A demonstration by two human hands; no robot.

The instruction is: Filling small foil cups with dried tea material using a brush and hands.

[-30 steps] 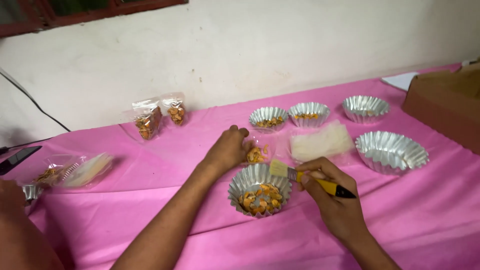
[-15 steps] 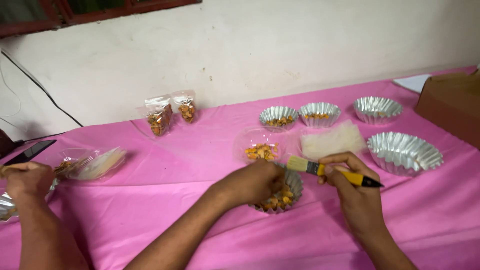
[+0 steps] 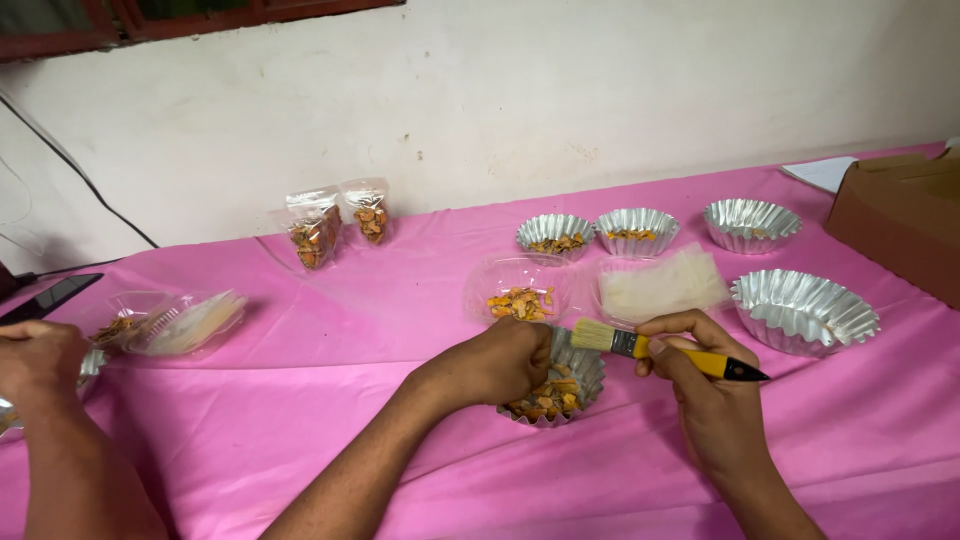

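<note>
So the left hand (image 3: pixel 495 362) has come back from the clear plastic tub of orange snack bits (image 3: pixel 520 290) and is now curled over the near rim of the crimped silver foil cup (image 3: pixel 560 385), which sits on the pink tablecloth (image 3: pixel 300 400) right in front, half full. The right hand (image 3: pixel 700 385) hasn't really moved, fingers still pinching the yellow-handled paintbrush (image 3: pixel 660 350) with its bristles just beside the cup's rim. Looks like another pinch of mix just went in.

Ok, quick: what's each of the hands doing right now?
Left hand: closed on the rim of the fluted foil cup of orange snack pieces.
Right hand: closed, holding the yellow-handled brush.
</note>
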